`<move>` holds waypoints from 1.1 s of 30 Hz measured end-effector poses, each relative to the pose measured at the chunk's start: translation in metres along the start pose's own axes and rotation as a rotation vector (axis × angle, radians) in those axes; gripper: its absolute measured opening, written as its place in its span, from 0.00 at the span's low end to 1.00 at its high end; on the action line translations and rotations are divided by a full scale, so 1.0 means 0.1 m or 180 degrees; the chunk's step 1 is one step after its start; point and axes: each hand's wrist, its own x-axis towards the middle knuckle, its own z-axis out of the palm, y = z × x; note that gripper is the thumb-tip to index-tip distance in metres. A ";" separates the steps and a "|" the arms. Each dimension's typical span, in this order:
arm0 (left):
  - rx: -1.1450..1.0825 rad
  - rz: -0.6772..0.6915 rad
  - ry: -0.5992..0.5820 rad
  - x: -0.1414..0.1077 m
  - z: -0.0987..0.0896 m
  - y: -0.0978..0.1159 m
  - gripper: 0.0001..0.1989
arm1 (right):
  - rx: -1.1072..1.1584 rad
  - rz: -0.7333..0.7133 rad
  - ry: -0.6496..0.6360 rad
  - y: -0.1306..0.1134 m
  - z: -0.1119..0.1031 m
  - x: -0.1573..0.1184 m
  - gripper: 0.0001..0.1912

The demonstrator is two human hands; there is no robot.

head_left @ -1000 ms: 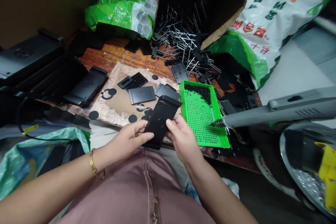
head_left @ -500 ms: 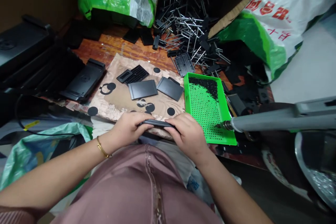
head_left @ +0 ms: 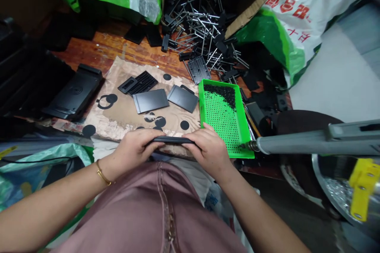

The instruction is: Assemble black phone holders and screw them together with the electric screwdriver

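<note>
A thin black plate (head_left: 173, 140) is held edge-on between my two hands, close to my body at the front edge of the cardboard. My left hand (head_left: 137, 148) pinches its left end between thumb and fingers. At the right end, my right hand (head_left: 210, 151) grips it the same way. Beyond them on the cardboard (head_left: 124, 116) lie a smooth dark plate (head_left: 151, 101), another smooth plate (head_left: 183, 98) and a ribbed black part (head_left: 144, 82). Several black discs, one of them by the front edge (head_left: 184, 125), rest there too.
A green tray (head_left: 247, 136) with small black pieces stands right of the cardboard. A grey powered screwdriver (head_left: 291, 142) points in from the right. Metal rods with black ends (head_left: 202, 23) are heaped at the back. Black housings (head_left: 75, 91) sit at left; a metal bowl (head_left: 335, 182) is at lower right.
The view has shifted, so the cardboard, tray and parts appear further left. Both hands still hold the black plate, which now looks more level. A yellow object has come into view at the lower right.
</note>
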 end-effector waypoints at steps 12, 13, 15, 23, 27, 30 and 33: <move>-0.3320 -0.1869 0.0426 -0.04 0.18 0.23 0.11 | 0.1779 0.1084 0.0460 -0.38 0.10 0.11 0.10; -0.3121 -0.1779 0.0444 -0.04 0.14 0.21 0.13 | 0.1327 0.0868 0.0427 -0.40 0.04 0.13 0.10; -0.2425 -0.1411 0.0580 -0.03 0.03 0.15 0.21 | 0.0235 0.0313 0.0298 -0.42 -0.07 0.17 0.10; -0.0200 -0.0185 -0.0186 0.08 -0.06 -0.02 0.10 | -0.1066 -0.0287 -0.0374 -0.44 -0.04 0.27 0.11; -0.0042 0.0104 -0.0024 0.06 0.02 -0.03 0.09 | -0.1071 -0.0260 -0.0226 -0.46 0.06 0.29 0.17; 0.0065 0.0181 0.0130 0.02 0.05 -0.02 0.09 | -0.1119 -0.0341 -0.0091 -0.48 0.13 0.30 0.16; 0.0106 0.0097 0.0130 0.02 0.06 0.00 0.10 | -0.1076 -0.0355 -0.0020 -0.48 0.16 0.32 0.14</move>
